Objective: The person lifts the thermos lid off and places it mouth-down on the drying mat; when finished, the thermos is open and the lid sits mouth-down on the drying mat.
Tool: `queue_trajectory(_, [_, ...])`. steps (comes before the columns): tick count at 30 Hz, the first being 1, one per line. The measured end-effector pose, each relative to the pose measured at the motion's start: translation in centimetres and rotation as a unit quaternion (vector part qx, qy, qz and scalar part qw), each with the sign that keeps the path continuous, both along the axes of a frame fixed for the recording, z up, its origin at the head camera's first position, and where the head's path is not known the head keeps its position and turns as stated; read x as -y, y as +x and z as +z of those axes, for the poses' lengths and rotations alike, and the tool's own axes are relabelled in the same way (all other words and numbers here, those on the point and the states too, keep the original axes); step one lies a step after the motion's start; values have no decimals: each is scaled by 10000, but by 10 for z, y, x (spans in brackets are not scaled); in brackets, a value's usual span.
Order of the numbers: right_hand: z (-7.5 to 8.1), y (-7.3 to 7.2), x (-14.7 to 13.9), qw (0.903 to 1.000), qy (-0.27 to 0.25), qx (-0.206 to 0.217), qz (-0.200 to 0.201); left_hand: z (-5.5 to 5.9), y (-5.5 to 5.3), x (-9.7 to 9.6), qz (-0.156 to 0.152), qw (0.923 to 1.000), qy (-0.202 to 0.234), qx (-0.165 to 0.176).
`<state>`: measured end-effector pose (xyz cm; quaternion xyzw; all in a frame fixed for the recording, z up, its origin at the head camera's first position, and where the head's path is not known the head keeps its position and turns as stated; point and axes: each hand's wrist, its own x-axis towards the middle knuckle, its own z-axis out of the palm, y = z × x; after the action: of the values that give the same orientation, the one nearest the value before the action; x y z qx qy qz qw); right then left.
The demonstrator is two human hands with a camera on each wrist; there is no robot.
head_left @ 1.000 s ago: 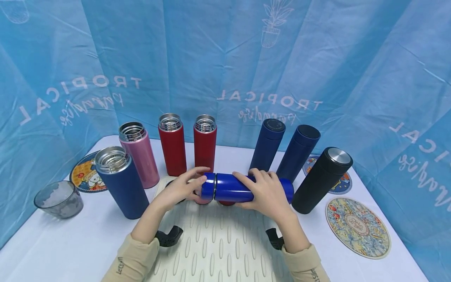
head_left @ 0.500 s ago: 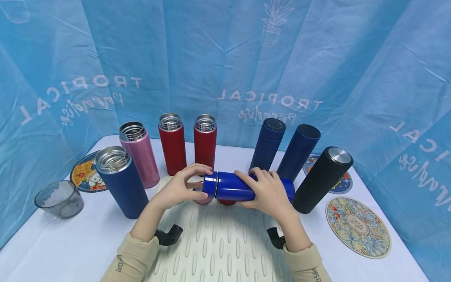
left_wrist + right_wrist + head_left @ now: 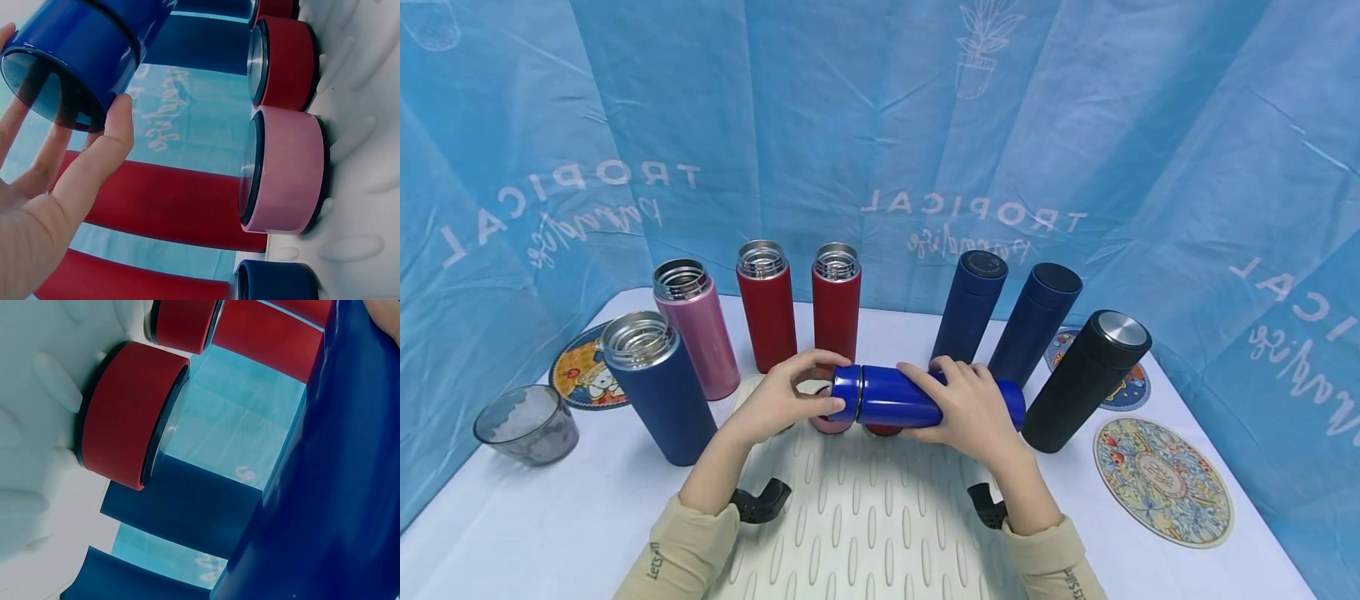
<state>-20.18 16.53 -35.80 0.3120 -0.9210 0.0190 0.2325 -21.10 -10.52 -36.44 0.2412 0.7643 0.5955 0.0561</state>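
A glossy blue thermos lies level in the air above the cream ribbed mat, its body [image 3: 887,398] in my right hand [image 3: 970,408]. The right thumb and fingers grip that body; it fills the right of the right wrist view. At the left end is its blue lid [image 3: 846,392], pinched at the rim between the thumb and fingers of my left hand [image 3: 778,400]. The left wrist view shows the lid's glossy end [image 3: 47,87] with the fingertips around it. Below stand a pink lid [image 3: 284,169] and red lids [image 3: 290,62] on the mat.
To the left are lidless bottles: blue [image 3: 662,400], pink [image 3: 703,342] and two red [image 3: 767,325]. Lidded dark blue [image 3: 1033,325] and black [image 3: 1071,400] bottles stand right. A glass bowl [image 3: 527,425] is far left; a round patterned coaster [image 3: 1161,479] lies right. The ribbed mat [image 3: 865,517] covers the front middle.
My left fingers have shifted their hold on the lid, and the thumb and forefinger now sit farther apart at its rim. The right hand and thermos stay nearly still.
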Motion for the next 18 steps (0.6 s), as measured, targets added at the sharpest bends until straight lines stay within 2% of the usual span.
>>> queue_trajectory(5, [0,1,1,10000,-3,-42,24,0,0,-1,321,9989,-283,198])
queue_trajectory(9, [0,1,2,9999,8,-141,26,-2,-1,-4,464,9966,-231,635])
queue_trajectory(12, [0,2,2,9998,27,-206,16,-4,-2,-6,385,9948,-88,943])
queue_trajectory(14, [0,1,2,9997,38,-239,8,-5,-3,-6,211,9942,-14,1059])
queue_trajectory(18, [0,0,-1,9997,47,-216,-50,-4,-2,-5,-127,9955,-201,919])
